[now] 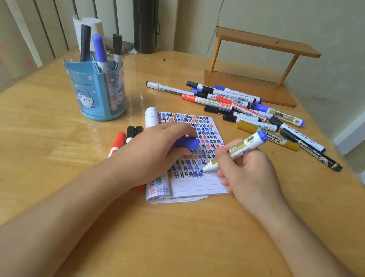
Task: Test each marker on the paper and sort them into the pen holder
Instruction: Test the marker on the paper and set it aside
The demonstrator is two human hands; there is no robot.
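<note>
Blue ink meets the lined notepad where the right hand presses down the tip of an uncapped blue marker, its grip closed around the white-and-gold barrel, which slants up and away to the right. The page is already crowded with small blue, black, red and gold test marks. The left hand lies flat on the pad's upper left, its grip curled over the blue cap. Just beside that hand, red and black markers lie on the wooden table. A loose pile of markers sits beyond the pad to the right. The blue pen holder stands at far left with three markers upright in it
</note>
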